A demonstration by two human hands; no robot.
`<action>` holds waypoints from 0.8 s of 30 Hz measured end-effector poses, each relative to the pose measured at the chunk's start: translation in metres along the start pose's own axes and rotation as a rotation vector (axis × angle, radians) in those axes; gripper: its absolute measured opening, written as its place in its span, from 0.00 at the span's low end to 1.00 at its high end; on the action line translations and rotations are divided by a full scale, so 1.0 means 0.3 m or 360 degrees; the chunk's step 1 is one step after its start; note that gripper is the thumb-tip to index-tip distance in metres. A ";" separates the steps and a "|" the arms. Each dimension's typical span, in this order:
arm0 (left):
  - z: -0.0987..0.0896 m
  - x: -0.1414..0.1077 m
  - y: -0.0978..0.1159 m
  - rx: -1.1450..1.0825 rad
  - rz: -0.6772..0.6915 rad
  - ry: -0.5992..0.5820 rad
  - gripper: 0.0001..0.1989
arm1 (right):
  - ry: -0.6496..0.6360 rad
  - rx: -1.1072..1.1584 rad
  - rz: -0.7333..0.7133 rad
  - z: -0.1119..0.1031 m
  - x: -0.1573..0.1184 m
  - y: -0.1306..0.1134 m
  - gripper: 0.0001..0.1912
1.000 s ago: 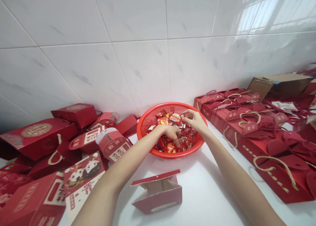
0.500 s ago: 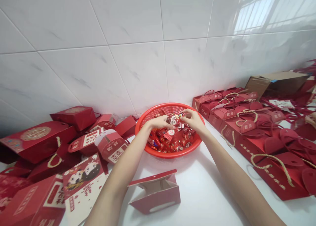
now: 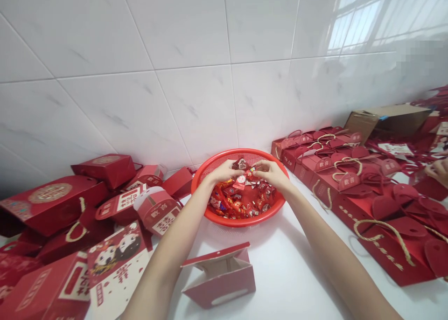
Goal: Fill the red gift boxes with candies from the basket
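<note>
Wrapped candies [image 3: 238,203], mostly red, fill the lower part of a red plastic colander [image 3: 210,217]. Both hands are inside its rim. My left hand [image 3: 223,172] pinches a dark red wrapped candy [image 3: 241,164] with pale lettering, above the pile. Opposite it, my right hand [image 3: 272,173] has thumb and fingers closed around a small colourful wrapped candy [image 3: 252,170]; the fingers partly cover it. Between my forearms, in front of the colander, stands a red gift box [image 3: 224,282] with its top open. Its inside looks pale, and neither hand touches it.
Red gift boxes [image 3: 66,191] lie piled at the left, some printed with figures. Rows of closed red boxes with rope handles [image 3: 350,198] line the right. A cardboard box [image 3: 388,119] sits behind them. Another person's hand [image 3: 439,170] shows at the right edge. White tiles [image 3: 196,110] rise behind.
My left hand has drawn slightly left and up with the dark red candy, away from my right fingers. My right hand has shifted slightly down. The other person's hand shows more at the right edge.
</note>
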State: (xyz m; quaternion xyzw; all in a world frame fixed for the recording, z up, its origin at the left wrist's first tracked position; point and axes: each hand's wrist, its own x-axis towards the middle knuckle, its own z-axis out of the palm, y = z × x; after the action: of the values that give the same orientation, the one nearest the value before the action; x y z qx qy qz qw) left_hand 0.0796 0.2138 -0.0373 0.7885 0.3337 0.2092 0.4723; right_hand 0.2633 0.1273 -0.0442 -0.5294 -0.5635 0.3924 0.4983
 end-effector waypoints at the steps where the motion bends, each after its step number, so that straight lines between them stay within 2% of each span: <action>1: -0.001 -0.001 0.001 0.0023 0.0002 0.0001 0.21 | -0.0005 0.0001 0.0006 0.000 -0.002 -0.003 0.10; 6: -0.002 -0.009 0.006 0.0098 -0.0048 -0.0013 0.20 | -0.0047 0.0007 0.0026 -0.002 -0.006 -0.006 0.12; 10: 0.005 -0.012 0.012 0.0021 -0.0093 0.0045 0.22 | -0.0047 0.0022 0.0003 -0.002 -0.001 0.003 0.09; 12: 0.009 -0.015 0.021 -0.0018 -0.0048 0.0068 0.22 | -0.0050 0.0047 -0.0006 -0.002 0.003 0.009 0.09; 15: 0.011 -0.022 0.039 -0.0060 0.0022 -0.0004 0.22 | -0.0042 0.0071 -0.0017 -0.001 0.011 0.016 0.09; 20: 0.011 -0.027 0.054 -0.0071 -0.0011 -0.0102 0.24 | -0.0061 0.0085 -0.0028 -0.003 0.014 0.018 0.08; 24: 0.013 -0.025 0.055 -0.0022 0.0026 -0.0172 0.21 | -0.0127 0.0101 -0.0034 -0.005 0.007 0.015 0.09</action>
State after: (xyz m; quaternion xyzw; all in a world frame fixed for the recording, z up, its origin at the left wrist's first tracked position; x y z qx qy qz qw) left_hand 0.0824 0.2005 -0.0248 0.7980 0.2998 0.1726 0.4934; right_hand 0.2657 0.1298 -0.0482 -0.4912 -0.5757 0.4257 0.4960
